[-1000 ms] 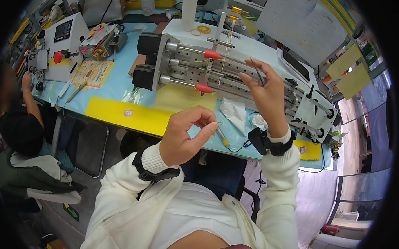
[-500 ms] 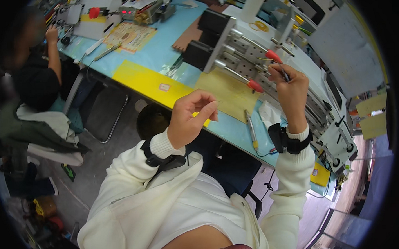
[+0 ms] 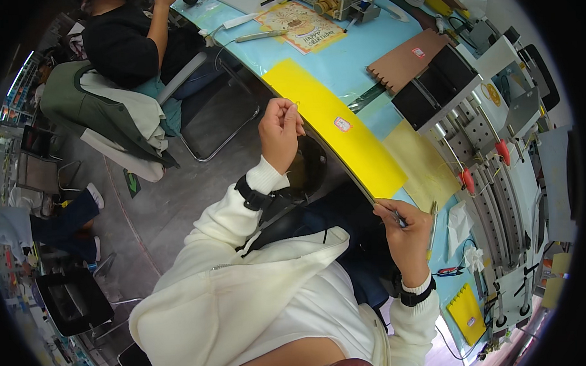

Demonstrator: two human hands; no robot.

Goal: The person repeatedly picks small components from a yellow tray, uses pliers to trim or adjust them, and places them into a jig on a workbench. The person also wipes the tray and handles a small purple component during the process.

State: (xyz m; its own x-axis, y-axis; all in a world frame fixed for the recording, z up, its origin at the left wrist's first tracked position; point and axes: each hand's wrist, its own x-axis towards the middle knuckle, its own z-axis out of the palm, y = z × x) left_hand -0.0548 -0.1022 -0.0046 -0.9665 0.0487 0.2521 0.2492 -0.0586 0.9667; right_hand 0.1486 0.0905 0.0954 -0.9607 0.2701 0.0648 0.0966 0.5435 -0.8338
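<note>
My left hand is closed in a pinch at the table's front edge, close to the yellow sheet. A tiny thin curl shows at its fingertips, too fine to name. Farther right, my right hand grips a slim dark metal tool, its end showing above the fist. The fingertips of that hand are near the sheet's right end, and the tool's tip is hidden. A small white label lies on the yellow sheet, which runs along the table edge between my hands.
A machine with red-tipped rods stands at the right, beside a tan sheet and a pen-like tool. A printed card lies farther back. A person sits at left by a coat-draped chair.
My view has swung left. The right hand has come away from the red-tipped rods to the table's front edge, tool still in it. My left hand has moved left along the edge, still pinched.
</note>
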